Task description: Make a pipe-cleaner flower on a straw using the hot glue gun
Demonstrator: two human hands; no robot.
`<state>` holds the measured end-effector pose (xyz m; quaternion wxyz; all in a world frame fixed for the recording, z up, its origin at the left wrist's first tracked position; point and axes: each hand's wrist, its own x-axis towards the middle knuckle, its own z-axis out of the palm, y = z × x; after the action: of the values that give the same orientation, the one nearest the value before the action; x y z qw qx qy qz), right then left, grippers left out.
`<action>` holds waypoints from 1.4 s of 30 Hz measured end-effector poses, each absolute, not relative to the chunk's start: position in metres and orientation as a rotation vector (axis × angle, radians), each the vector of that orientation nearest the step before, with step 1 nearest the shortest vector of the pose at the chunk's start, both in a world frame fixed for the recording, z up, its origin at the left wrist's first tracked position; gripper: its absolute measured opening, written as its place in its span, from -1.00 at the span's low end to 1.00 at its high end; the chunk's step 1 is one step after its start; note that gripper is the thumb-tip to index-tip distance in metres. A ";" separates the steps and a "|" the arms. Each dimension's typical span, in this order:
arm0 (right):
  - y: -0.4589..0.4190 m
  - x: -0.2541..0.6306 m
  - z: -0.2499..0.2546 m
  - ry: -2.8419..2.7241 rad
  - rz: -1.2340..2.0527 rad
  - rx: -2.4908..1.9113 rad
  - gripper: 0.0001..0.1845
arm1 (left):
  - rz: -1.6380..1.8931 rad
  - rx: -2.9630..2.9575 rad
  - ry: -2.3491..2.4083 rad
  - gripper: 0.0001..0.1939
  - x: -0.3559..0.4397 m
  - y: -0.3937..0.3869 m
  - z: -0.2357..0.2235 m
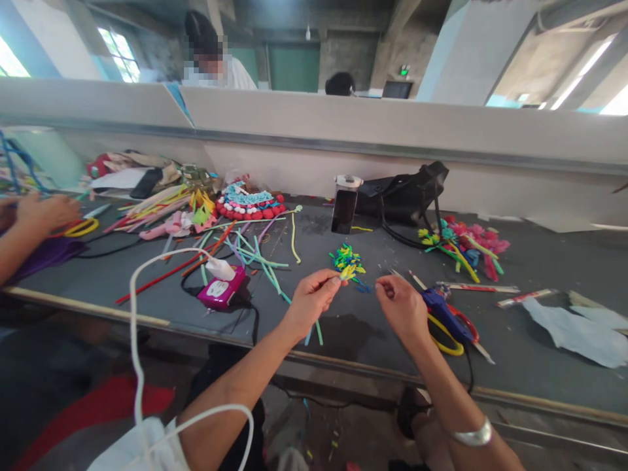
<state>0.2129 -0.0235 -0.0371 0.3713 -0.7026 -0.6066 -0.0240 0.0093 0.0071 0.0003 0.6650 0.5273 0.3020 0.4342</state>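
Observation:
My left hand (310, 302) is closed in a pinch on a small bundle of yellow, green and blue pipe-cleaner pieces (347, 261), held just above the dark table (353, 327). My right hand (403, 307) is closed too, fingertips pinched a little to the right of the bundle; what it holds is too small to make out. A blue glue gun (444, 314) lies directly right of my right hand, over red-handled scissors (464, 324) and a yellow loop.
Loose pipe cleaners (245, 252) spread across the table's left half, beside a pink power strip (222, 289) with a white cable. A dark bottle (345, 204), a black bag (402, 193) and colourful flowers (466, 245) stand behind. Another person's hand (44, 210) works at far left.

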 end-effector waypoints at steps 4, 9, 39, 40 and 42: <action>-0.017 0.213 -0.036 -1.525 -0.019 -1.819 -0.80 | 0.983 1.185 0.679 -0.70 0.009 0.007 0.000; -0.007 0.217 -0.031 -1.507 -0.045 -1.812 -0.77 | 0.972 1.169 0.694 -0.70 0.010 0.007 0.000; -0.025 0.234 -0.025 -1.363 0.072 -1.665 -0.75 | 1.004 1.221 0.816 -0.67 0.017 0.008 -0.004; -0.024 0.235 -0.026 -1.369 0.074 -1.674 -0.75 | 1.003 1.207 0.814 -0.68 0.017 0.008 -0.004; -0.024 0.236 -0.028 -1.388 0.029 -1.713 -0.74 | 0.996 1.167 0.793 -0.70 0.016 0.008 -0.003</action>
<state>0.2356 -0.0237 -0.0276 0.4514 -0.6933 -0.5616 0.0118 0.0158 0.0082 -0.0026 0.6499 0.5137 0.3489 0.4383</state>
